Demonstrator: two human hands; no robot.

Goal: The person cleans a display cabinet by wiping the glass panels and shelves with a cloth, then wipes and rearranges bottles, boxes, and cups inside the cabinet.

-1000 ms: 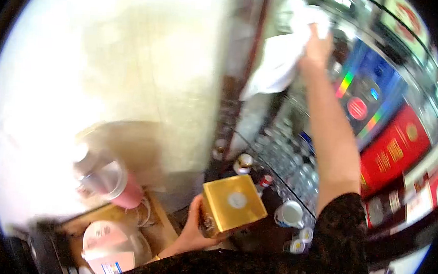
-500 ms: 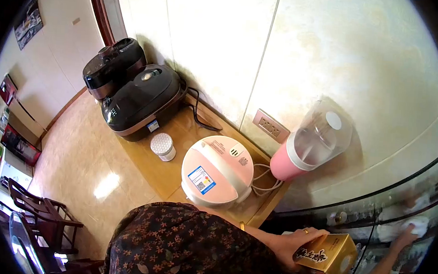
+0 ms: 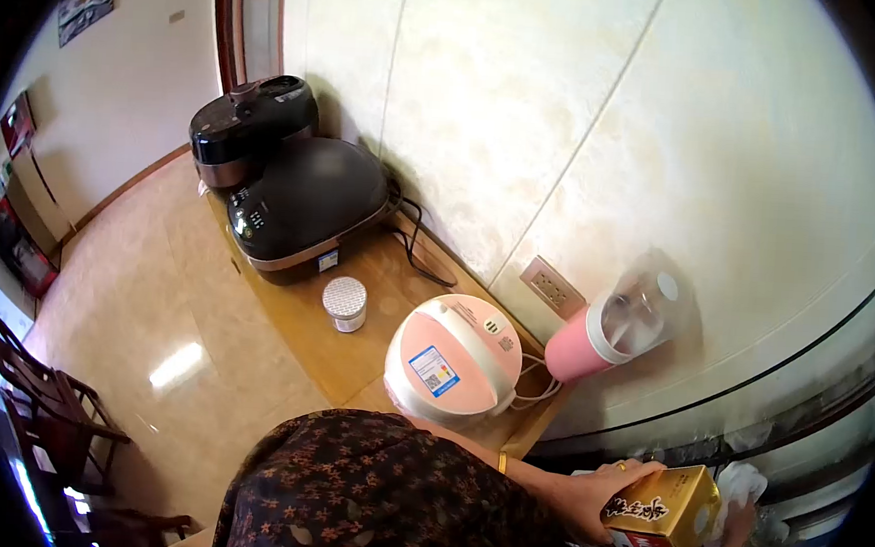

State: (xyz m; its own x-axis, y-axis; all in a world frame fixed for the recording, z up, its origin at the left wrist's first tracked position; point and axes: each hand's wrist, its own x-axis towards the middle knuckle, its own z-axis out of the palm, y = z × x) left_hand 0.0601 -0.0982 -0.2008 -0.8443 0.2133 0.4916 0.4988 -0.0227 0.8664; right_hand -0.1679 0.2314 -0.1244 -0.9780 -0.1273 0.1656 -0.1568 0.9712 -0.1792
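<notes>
My left hand [image 3: 594, 494], with a ring and a gold bangle on that arm, grips a gold box [image 3: 672, 508] with dark lettering and a red patch low on its side. Close behind the box, at the lower right, my right hand [image 3: 738, 528] is closed on a white cloth [image 3: 740, 485]. The box partly hides this hand. Whether the cloth touches the box I cannot tell. Glass shelving [image 3: 799, 421] with clear items lies behind both hands.
On a wooden table [image 3: 293, 335] stand a pink rice cooker [image 3: 487, 362], a pink blender-like appliance [image 3: 578, 347], a white canister [image 3: 345, 303] and two black cookers [image 3: 312, 201]. A socket [image 3: 552, 286] is on the wall. Wooden chairs [image 3: 50, 390] stand at left.
My right hand has come left and down with the cloth, from the shelf to just behind the box. My left hand still holds the box. The camera view has shifted.
</notes>
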